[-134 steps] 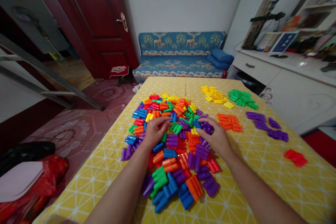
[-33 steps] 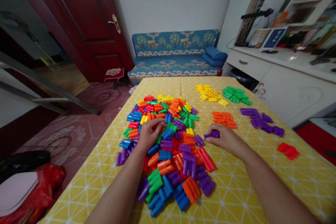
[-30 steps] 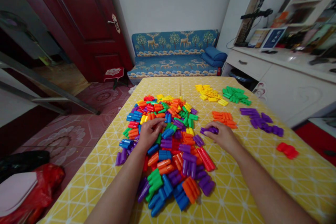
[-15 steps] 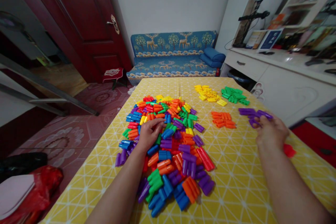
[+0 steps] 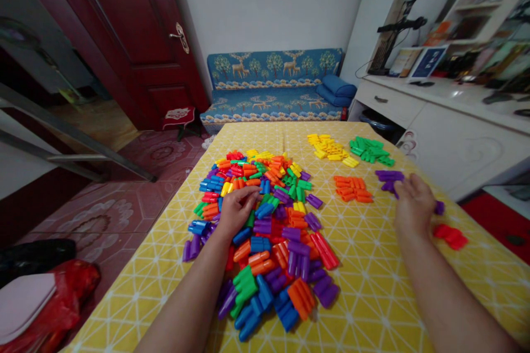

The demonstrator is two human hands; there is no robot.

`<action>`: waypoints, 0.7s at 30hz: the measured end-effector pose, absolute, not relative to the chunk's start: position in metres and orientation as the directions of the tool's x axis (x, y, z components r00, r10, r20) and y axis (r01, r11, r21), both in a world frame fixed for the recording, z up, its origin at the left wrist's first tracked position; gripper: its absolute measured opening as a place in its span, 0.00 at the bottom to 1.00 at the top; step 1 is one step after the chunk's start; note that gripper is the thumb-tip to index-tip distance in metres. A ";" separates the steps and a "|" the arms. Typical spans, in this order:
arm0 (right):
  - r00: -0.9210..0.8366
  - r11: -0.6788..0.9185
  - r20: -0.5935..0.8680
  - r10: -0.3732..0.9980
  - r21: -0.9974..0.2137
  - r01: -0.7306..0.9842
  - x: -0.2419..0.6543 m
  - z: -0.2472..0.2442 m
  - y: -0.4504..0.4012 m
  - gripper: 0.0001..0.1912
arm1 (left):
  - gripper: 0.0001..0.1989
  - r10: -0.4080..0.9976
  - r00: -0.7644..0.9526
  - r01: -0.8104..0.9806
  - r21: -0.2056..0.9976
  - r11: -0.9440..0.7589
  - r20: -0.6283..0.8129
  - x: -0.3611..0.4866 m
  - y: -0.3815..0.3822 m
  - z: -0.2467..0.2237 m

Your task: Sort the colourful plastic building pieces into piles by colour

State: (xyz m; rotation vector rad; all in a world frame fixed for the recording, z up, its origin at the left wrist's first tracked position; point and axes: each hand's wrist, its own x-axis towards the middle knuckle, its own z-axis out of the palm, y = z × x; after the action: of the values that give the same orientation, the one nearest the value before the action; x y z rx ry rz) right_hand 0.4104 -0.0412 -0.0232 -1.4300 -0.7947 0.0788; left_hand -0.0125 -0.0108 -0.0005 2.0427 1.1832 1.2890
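Observation:
My left hand [image 5: 238, 210] rests on a large mixed pile of coloured plastic blocks [image 5: 259, 245], shaped like joined rounded tubes. Its fingers are curled together at the tips; whatever they might hold is hidden. At the right side of the table, my right hand [image 5: 415, 207] has its fingers closed at a purple block [image 5: 389, 186] within a small purple group. Another purple piece [image 5: 439, 208] shows just right of that hand. Red blocks [image 5: 451, 236] lie close to the right wrist.
Sorted orange blocks [image 5: 353, 189], yellow blocks [image 5: 329, 148] and green blocks [image 5: 371, 150] lie beyond the hands on a yellow patterned tablecloth [image 5: 364, 287]. A blue sofa [image 5: 265, 96] stands past the table, a white cabinet [image 5: 467, 138] at the right, and a red door [image 5: 120, 38] at the left.
My right hand has shifted slightly left among the purple blocks, uncovering a purple piece on its right and more of the red blocks. My left hand stays put.

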 end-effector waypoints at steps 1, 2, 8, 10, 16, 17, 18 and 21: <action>0.730 0.190 0.444 0.519 -0.893 0.408 0.399 -0.018 -0.043 0.27 | 0.11 0.844 0.198 0.425 0.732 -0.532 0.499 -0.012 -0.011 0.000; 0.683 0.184 0.442 0.582 -0.889 0.419 0.386 -0.013 -0.045 0.26 | 0.11 0.844 0.199 0.424 0.732 -0.533 0.499 -0.012 -0.011 0.000; -0.110 0.272 0.274 0.955 -0.670 0.691 0.317 0.004 -0.061 0.21 | 0.11 0.848 0.191 0.416 0.742 -0.525 0.493 -0.012 -0.011 -0.001; -0.229 0.333 0.243 0.942 -0.613 0.717 0.303 0.002 -0.062 0.21 | 0.11 0.851 0.192 0.416 0.745 -0.521 0.488 -0.013 -0.010 -0.002; -0.255 0.367 0.268 0.929 -0.573 0.733 0.287 -0.008 -0.055 0.18 | 0.11 0.853 0.199 0.416 0.747 -0.519 0.482 -0.013 -0.011 -0.002; -0.237 0.352 0.268 0.934 -0.569 0.743 0.287 -0.009 -0.054 0.18 | 0.11 0.852 0.199 0.414 0.747 -0.521 0.484 -0.013 -0.011 -0.001; -0.206 0.336 0.282 0.937 -0.567 0.752 0.287 -0.010 -0.054 0.18 | 0.11 0.852 0.200 0.413 0.746 -0.522 0.485 -0.014 -0.011 -0.001; -0.056 0.282 0.378 0.924 -0.578 0.766 0.299 -0.008 -0.052 0.15 | 0.11 0.848 0.197 0.411 0.744 -0.527 0.491 -0.014 -0.010 -0.002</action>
State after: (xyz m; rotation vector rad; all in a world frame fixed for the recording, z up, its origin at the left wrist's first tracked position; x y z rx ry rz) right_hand 0.2994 -0.0518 -0.0083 -1.5209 -1.8556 0.2887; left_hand -0.0138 -0.0101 -0.0021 2.0255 1.1721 1.2860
